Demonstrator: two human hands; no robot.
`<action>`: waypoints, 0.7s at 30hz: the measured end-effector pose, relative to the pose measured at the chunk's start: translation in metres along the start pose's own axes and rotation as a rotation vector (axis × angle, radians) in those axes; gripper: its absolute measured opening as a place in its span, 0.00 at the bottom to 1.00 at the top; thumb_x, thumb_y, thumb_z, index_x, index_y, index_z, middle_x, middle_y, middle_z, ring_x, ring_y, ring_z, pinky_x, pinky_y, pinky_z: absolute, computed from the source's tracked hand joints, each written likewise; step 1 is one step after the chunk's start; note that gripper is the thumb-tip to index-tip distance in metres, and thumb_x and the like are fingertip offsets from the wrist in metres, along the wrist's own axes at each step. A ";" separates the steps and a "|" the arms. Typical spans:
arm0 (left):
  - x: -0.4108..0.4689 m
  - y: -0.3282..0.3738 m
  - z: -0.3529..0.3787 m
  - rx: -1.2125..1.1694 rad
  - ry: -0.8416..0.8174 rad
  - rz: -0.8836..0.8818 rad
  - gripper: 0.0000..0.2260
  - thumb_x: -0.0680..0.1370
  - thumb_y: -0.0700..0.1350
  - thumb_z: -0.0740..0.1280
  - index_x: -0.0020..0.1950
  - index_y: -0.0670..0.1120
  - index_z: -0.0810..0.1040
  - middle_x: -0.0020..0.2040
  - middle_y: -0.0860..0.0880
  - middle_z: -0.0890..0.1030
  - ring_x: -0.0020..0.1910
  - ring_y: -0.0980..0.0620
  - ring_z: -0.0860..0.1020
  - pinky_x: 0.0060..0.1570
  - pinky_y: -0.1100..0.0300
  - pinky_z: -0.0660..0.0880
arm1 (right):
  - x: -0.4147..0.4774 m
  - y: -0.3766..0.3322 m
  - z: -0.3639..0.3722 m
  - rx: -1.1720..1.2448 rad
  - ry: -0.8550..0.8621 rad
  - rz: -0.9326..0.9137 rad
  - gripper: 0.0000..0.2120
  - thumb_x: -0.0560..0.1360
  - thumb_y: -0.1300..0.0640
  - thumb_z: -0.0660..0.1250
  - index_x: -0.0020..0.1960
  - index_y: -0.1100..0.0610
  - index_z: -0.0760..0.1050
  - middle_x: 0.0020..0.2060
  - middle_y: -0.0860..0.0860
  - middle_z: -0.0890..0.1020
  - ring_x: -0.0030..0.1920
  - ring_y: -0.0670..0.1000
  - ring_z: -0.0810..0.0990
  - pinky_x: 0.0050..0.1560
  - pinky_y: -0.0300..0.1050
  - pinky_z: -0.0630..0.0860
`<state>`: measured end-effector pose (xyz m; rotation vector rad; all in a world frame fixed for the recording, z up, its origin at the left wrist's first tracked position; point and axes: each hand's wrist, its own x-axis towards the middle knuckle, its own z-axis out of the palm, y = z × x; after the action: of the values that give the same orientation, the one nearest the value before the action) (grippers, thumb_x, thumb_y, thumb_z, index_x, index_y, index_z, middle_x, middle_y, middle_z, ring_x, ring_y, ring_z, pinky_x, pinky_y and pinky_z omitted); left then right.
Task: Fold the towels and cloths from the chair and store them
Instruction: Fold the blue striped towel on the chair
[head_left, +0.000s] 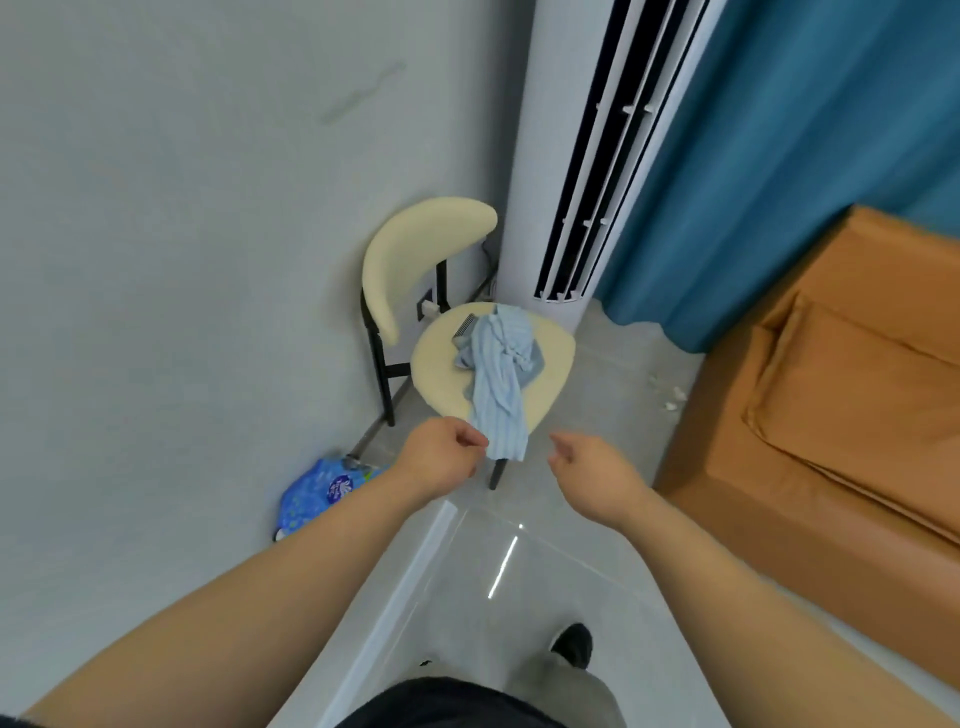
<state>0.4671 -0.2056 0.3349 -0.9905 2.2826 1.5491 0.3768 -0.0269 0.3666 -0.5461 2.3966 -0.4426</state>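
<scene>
Head view, only 1 camera to go on. Cream chair (441, 374) tucked in the corner by the wall, right next to a tall white air conditioner (576, 156). Pile of pale blue striped towels (496, 364) heaped mid-seat, 1 tail spilling over the front edge of the seat. Looks like a darker grey-blue cloth (535, 364) buried on the pile's right side, plus something comb-like (464, 328) poking out at the back edge of the seat.

Left hand (441, 460) pinched shut on the hanging tail at the front edge. Right hand (587, 462) loosely curled, holding nothing, just beside the tail but apart from it.

Probably just starting the pickup. Risk here: yanking that 1 tail could drag the whole tangled bunch off the seat onto the floor (519, 597), comb thing included. Could also miss the grey cloth underneath if only the striped one comes up. Better off bringing the free hand in first, probably.
</scene>
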 end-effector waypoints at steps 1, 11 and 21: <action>0.019 0.013 0.008 -0.008 0.002 -0.001 0.05 0.77 0.40 0.68 0.45 0.50 0.81 0.44 0.48 0.84 0.45 0.50 0.84 0.43 0.60 0.78 | 0.019 0.009 -0.014 -0.001 -0.009 -0.013 0.21 0.85 0.56 0.55 0.75 0.61 0.67 0.71 0.57 0.74 0.70 0.57 0.72 0.67 0.45 0.67; 0.147 0.146 0.067 -0.202 0.233 -0.108 0.05 0.79 0.40 0.67 0.52 0.46 0.83 0.47 0.49 0.84 0.37 0.57 0.83 0.45 0.56 0.81 | 0.186 0.070 -0.174 -0.037 -0.089 -0.242 0.17 0.85 0.56 0.55 0.69 0.60 0.72 0.61 0.56 0.79 0.63 0.59 0.76 0.60 0.44 0.71; 0.256 0.199 0.073 -0.280 0.413 -0.253 0.06 0.78 0.41 0.67 0.52 0.46 0.83 0.46 0.52 0.84 0.38 0.57 0.84 0.45 0.60 0.80 | 0.340 0.058 -0.246 -0.243 -0.251 -0.452 0.22 0.85 0.51 0.55 0.77 0.54 0.65 0.73 0.54 0.73 0.71 0.55 0.71 0.67 0.45 0.68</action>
<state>0.1348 -0.2020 0.3196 -1.7429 2.0962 1.7083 -0.0404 -0.0992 0.3519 -1.1906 2.0899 -0.2507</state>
